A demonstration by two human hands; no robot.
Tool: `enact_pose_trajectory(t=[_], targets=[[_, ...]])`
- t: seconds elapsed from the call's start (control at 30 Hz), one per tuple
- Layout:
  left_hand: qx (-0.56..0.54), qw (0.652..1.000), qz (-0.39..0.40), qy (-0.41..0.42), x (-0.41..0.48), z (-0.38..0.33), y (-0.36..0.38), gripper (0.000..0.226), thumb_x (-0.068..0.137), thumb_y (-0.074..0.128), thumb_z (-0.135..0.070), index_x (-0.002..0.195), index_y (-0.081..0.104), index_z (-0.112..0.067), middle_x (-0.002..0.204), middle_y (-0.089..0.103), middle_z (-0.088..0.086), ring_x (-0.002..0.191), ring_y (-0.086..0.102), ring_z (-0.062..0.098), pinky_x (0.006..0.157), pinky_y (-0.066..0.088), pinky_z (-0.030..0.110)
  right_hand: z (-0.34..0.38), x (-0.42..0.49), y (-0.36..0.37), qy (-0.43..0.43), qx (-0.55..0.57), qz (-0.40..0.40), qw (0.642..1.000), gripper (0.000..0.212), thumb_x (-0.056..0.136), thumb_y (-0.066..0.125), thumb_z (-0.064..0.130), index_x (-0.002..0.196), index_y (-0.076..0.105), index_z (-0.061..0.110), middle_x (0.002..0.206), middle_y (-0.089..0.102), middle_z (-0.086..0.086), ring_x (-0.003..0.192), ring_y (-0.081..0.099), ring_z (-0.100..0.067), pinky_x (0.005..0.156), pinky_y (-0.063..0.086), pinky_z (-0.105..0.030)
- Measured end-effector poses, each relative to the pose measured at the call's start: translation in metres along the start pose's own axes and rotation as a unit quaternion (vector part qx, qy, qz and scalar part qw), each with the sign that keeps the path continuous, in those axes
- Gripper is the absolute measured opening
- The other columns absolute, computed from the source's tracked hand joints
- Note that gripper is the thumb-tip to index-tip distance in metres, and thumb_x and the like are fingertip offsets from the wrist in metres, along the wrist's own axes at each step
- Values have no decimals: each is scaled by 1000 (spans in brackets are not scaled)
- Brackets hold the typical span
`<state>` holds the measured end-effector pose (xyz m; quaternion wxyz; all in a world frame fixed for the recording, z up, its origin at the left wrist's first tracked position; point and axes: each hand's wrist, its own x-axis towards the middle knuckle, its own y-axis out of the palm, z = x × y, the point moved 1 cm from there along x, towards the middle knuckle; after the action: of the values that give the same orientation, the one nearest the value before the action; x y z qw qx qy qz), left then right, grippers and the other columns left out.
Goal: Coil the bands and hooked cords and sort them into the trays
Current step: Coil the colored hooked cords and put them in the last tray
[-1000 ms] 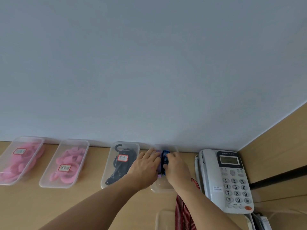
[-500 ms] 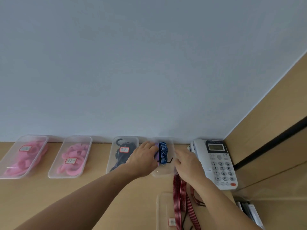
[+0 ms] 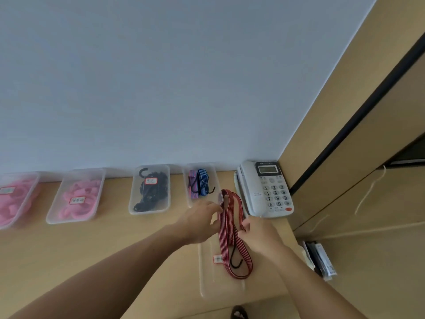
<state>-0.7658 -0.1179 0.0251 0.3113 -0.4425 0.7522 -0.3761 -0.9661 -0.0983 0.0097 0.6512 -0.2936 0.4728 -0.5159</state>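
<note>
Both hands meet over a red striped cord (image 3: 230,229) in the head view. The right hand (image 3: 258,234) pinches the cord's right-side strands between thumb and curled fingers. The left hand (image 3: 201,221) reaches in from the other side with its thumb and fingers a little apart at the left strands. It touches them, but the blur hides whether it grips.

The cord lies in long loops. Its far end passes beyond the fingertips, and its near end with a black hook (image 3: 236,261) rests under the wrists on a clear tray (image 3: 208,286).

Just beyond the left hand stands a second clear tray (image 3: 217,196) holding a coiled purple cord (image 3: 192,184) and a coiled blue cord (image 3: 203,183). Further left of that hand come a tray of black cords (image 3: 149,192) and two trays of pink bands (image 3: 77,196) (image 3: 13,199), all in a row against the wall.

Beyond the right hand sits a grey desk phone (image 3: 266,187). All this rests on a light wooden desk (image 3: 115,240) under a pale blue-grey wall (image 3: 184,77). A wooden panel (image 3: 368,146) closes the side right of the right hand, with some papers (image 3: 320,261) beside the forearm.
</note>
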Motion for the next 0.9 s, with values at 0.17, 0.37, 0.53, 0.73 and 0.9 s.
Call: enact_pose_trajectory(t=[0.17, 0.37, 0.53, 0.73, 0.9], targets=[[-12, 997, 5, -71, -2, -12, 7, 42, 96, 52, -33, 136, 53, -24, 140, 55, -5, 127, 50, 13, 104, 39, 29, -20, 3, 18, -2, -45, -31, 998, 21, 89, 60, 32, 104, 59, 17, 102, 60, 2, 87, 60, -16, 67, 46, -27], [-19, 992, 13, -127, -3, -31, 25, 40, 95, 53, -32, 135, 54, -25, 138, 57, -6, 124, 52, 13, 101, 41, 28, -44, 16, 20, -66, -87, -28, 994, 29, 91, 59, 30, 118, 54, 21, 113, 64, 3, 98, 64, -20, 71, 49, -29], [-23, 988, 11, -153, -3, -42, 30, 40, 95, 53, -33, 135, 54, -25, 137, 57, -6, 124, 52, 13, 101, 41, 27, -52, 20, 22, -90, -148, 0, 985, 20, 94, 52, 29, 111, 60, 23, 106, 69, 2, 98, 66, -21, 77, 52, -31], [-40, 990, -34, -128, 9, -58, 6, 44, 94, 56, -27, 137, 53, -23, 138, 57, -5, 125, 51, 11, 99, 37, 21, -35, 21, -23, -93, -20, -43, 995, 15, 82, 64, 37, 74, 65, 24, 77, 61, 7, 71, 61, -12, 54, 41, -24], [-98, 990, -50, -84, 24, -88, -27, 46, 94, 56, -31, 140, 50, -24, 138, 57, -6, 124, 53, 10, 102, 41, 25, -9, 11, -89, -15, 369, 41, 929, 16, 82, 72, 23, 79, 69, 8, 59, 64, 2, 55, 58, -9, 54, 40, -24]])
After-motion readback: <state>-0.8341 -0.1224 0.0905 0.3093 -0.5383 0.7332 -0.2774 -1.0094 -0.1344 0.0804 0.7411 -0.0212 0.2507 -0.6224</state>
